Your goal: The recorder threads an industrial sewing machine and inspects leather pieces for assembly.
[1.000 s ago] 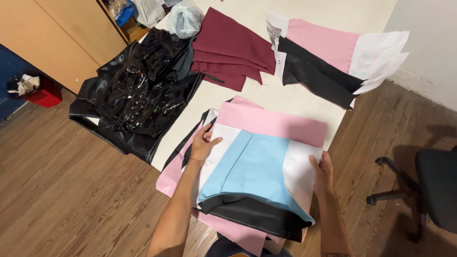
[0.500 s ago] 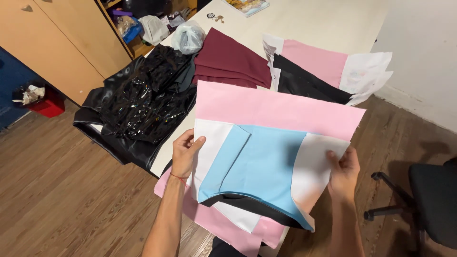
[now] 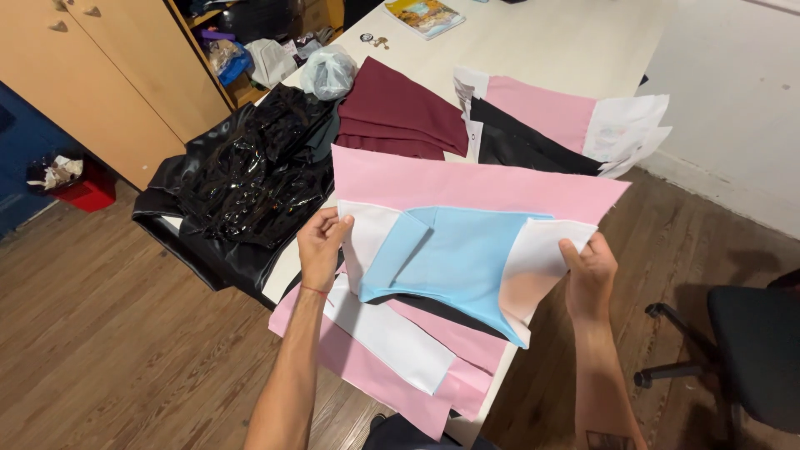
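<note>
Head view: while both hands lift it above the table (image 3: 575, 50), the stack of flat pink, white and blue sheets (image 3: 467, 242) hangs smooth.
Left hand (image 3: 321, 246): closed on the stack's left edge.
Right hand (image 3: 590, 271): pinching its right edge.
Nearby: glossy, crumpled black vinyl (image 3: 242, 183); folded maroon cloth (image 3: 400, 112).

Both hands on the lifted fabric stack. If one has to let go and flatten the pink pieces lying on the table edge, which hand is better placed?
Left, probably. The left hand grips the stack right above the pink pieces on the table; the right hand is off the table edge, over the floor.
</note>
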